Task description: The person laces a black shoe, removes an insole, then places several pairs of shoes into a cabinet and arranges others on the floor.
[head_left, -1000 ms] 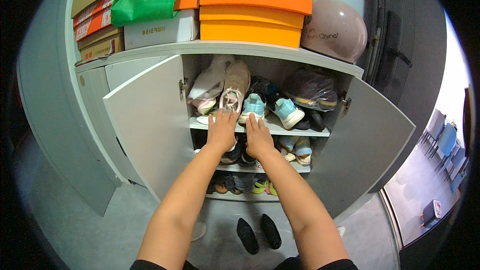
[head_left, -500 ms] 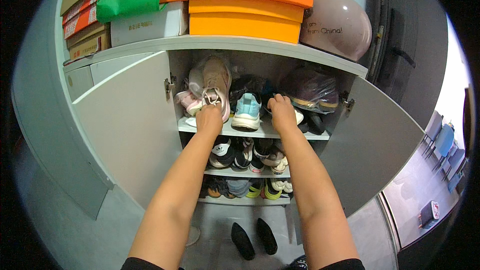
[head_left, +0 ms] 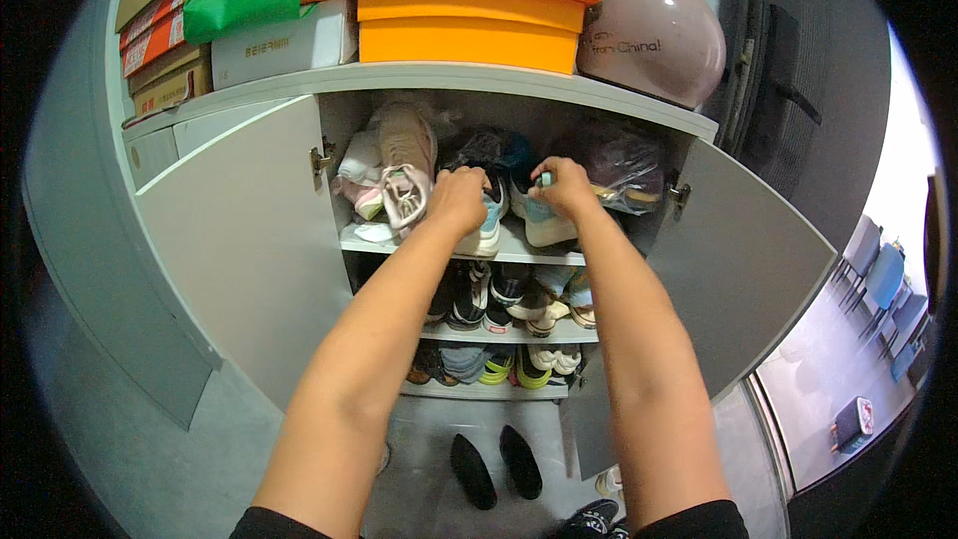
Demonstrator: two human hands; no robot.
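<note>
In the head view, your two hands reach into an open shoe cabinet [head_left: 239, 240]. A pair of light-blue-and-white sneakers [head_left: 486, 243] stands on its top shelf [head_left: 351, 238], heels toward you. Your left hand [head_left: 461, 198] bends over the left sneaker's collar; its fingertips are hidden, so whether they pinch cannot be told. Your right hand [head_left: 565, 187] pinches the heel top of the right sneaker [head_left: 544, 227] between thumb and fingers. A pale pink shoe [head_left: 407, 150] leans just left; a plastic-wrapped bundle [head_left: 629, 165] sits right.
</note>
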